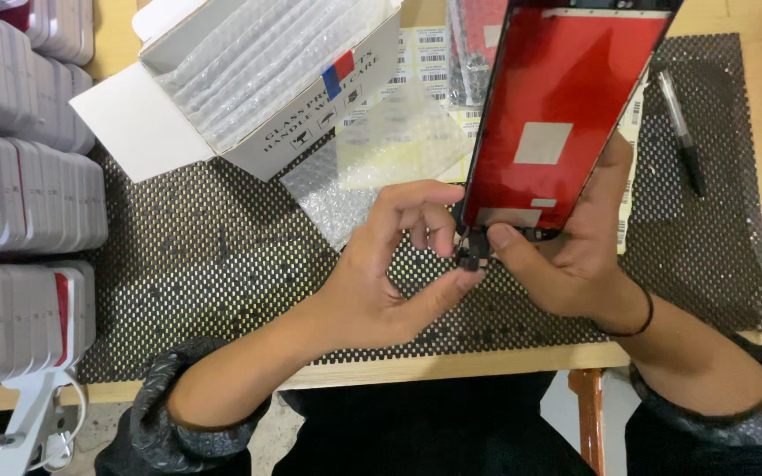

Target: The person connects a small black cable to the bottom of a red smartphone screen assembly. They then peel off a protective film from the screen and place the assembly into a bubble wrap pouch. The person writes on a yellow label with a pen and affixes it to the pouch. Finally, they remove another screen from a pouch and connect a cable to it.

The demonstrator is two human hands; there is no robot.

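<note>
A phone screen panel (566, 106) with a red protective film and a black frame is held upright over the black mesh mat (222, 264). My right hand (575, 256) grips the panel at its lower edge and side. My left hand (390, 273) pinches the small black flex connector (472, 256) that hangs from the panel's bottom edge, between thumb and fingers.
An open white cardboard box (249, 79) with bubble-wrap sleeves stands at the back left. Stacks of flat white boxes (19, 203) line the left side. Loose bubble wrap (381, 150) and barcode label sheets (429, 62) lie behind my hands. A black pen (681, 132) lies at right.
</note>
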